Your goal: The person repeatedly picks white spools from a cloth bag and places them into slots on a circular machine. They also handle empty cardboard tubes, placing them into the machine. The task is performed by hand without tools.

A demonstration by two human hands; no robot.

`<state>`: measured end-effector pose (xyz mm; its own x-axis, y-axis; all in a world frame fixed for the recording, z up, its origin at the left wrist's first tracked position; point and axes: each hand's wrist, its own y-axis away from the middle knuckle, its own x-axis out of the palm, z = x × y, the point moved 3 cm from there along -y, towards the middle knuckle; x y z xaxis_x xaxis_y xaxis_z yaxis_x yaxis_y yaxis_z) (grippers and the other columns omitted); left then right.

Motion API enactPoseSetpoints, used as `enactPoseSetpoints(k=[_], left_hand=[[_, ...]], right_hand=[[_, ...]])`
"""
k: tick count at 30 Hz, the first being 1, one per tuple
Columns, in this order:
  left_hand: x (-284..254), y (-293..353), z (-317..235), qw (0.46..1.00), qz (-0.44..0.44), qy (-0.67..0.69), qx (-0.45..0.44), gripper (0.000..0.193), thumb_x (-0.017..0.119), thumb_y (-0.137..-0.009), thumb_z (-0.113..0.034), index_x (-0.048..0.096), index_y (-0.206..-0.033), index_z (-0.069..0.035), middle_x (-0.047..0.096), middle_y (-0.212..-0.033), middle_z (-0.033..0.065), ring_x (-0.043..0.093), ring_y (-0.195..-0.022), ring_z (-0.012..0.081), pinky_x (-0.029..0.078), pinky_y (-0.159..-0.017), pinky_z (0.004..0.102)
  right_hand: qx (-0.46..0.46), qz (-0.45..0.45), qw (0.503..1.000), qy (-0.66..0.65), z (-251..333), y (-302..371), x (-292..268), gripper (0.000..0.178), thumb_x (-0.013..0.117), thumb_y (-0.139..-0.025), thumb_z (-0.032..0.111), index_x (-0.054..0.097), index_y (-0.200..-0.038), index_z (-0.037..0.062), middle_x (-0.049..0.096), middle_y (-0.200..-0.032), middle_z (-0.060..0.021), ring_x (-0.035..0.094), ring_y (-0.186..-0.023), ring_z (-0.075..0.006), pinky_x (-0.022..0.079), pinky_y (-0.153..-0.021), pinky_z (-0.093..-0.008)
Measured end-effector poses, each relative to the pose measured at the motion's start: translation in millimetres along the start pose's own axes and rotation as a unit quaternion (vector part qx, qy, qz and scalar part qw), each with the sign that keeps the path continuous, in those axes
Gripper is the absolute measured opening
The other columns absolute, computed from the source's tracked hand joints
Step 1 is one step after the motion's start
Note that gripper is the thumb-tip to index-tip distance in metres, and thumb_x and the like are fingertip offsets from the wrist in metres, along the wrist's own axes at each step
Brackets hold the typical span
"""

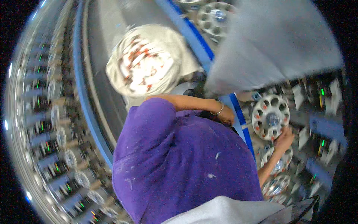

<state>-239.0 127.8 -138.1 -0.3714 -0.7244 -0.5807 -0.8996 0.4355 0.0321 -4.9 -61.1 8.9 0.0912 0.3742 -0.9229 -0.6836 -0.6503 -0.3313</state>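
My right hand is at the lower edge of a pale round magazine disc with a ring of holes. Its fingers look closed; whatever they may hold is too small to make out. Reddish tips show in several of the disc's holes. My left forearm crosses in front of my purple shirt, and my left hand, with a bracelet at the wrist, hangs beside a blue rail. Its fingers are bent down and mostly hidden. Beyond that arm lies a cream cloth-lined basket of white bobbins with red marks.
More discs line the machine on my right. A large grey cloth covers the upper right. Grey cloth also crosses the lower edge. Left, past a dark aisle floor and blue rail, runs another machine row with green lights.
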Motion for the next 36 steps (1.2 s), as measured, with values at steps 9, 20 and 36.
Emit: enactPoseSetpoints(k=[9,20,36], left_hand=[[7,378,26,0.664,-0.464,-0.05,-0.584,0.018,0.064,-0.078,-0.011,0.07,-0.095,-0.006,0.069,-0.093,0.0176,0.066,-0.086,0.0331,0.053,-0.076,0.0409],[64,533,160,0.73,-0.046,-0.175,-0.659,0.038,0.052,-0.09,-0.018,0.054,-0.124,0.0,0.061,-0.116,0.0138,0.052,-0.114,0.0268,0.05,-0.087,0.037],[-49,520,105,0.332,-0.688,0.506,-0.4,0.034,0.065,-0.084,-0.02,0.059,-0.107,0.003,0.065,-0.084,0.0106,0.067,-0.074,0.0209,0.059,-0.068,0.0376]], right_hand=[[-0.197,0.499,0.816,-0.217,221,85,85,0.024,0.06,-0.089,0.023,0.065,-0.104,0.0049,0.065,-0.097,-0.0197,0.066,-0.085,-0.0339,0.051,-0.071,-0.0391],[-0.09,0.427,0.887,-0.149,516,111,291,0.075,0.074,-0.077,0.033,0.038,-0.136,0.0031,0.041,-0.123,-0.0331,0.049,-0.109,-0.0467,0.044,-0.091,-0.046],[-0.081,0.521,0.823,-0.213,530,34,240,0.039,0.067,-0.069,0.019,0.059,-0.104,0.0033,0.065,-0.093,-0.0227,0.065,-0.085,-0.0372,0.05,-0.073,-0.0442]])
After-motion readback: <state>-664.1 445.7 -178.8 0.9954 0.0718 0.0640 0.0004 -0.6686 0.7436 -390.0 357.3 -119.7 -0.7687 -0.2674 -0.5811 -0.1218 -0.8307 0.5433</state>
